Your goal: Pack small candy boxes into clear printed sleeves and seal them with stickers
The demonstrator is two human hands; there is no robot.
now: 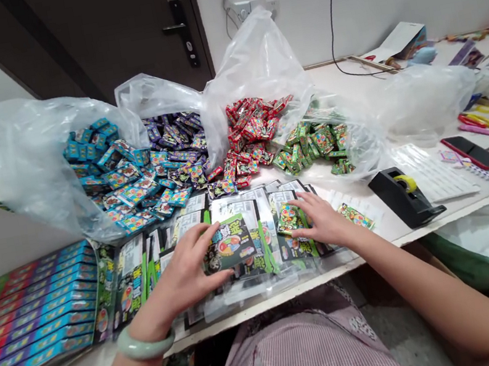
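My left hand [190, 266], a pale green bangle on its wrist, grips a black and green printed pack [229, 245] by its left side, thumb below and fingers above. Between the thumb and fingers of my right hand [321, 220] is a small green box [288, 218] with colourful print. Both are over flat black-and-green printed packs [130, 283] in clear plastic, spread along the table's front. Another small green packet [355, 215] lies just right of my right hand.
Clear bags spill small blue boxes [132, 186], purple boxes [177, 133], red boxes [253, 122] and green boxes [313, 143] behind my hands. Stacked coloured boxes [33, 318] stand left. A black tape dispenser [404, 197] and a phone [474, 153] lie right.
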